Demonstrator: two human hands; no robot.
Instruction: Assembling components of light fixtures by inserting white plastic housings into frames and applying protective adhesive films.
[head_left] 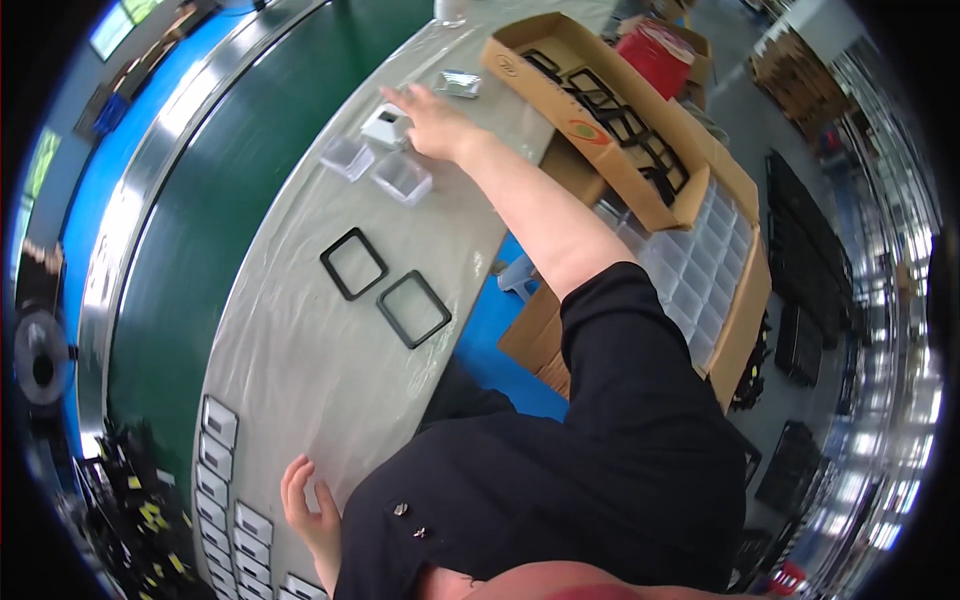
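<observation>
While the right hand [432,122] grasps a white box [386,127] at the table's [290,370] far edge, the left hand [312,510] rests released. Likely light, rigid; grip by sides.

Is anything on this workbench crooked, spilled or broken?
Nothing stands out. Two black frames lie flat side by side, clear lids sit near the right hand, and the left hand rests at the table edge.

The right hand [432,122] is touching a small white part [386,127] on the bench [290,370]; the left hand [310,512] is resting flat near two black frames [385,285].
</observation>
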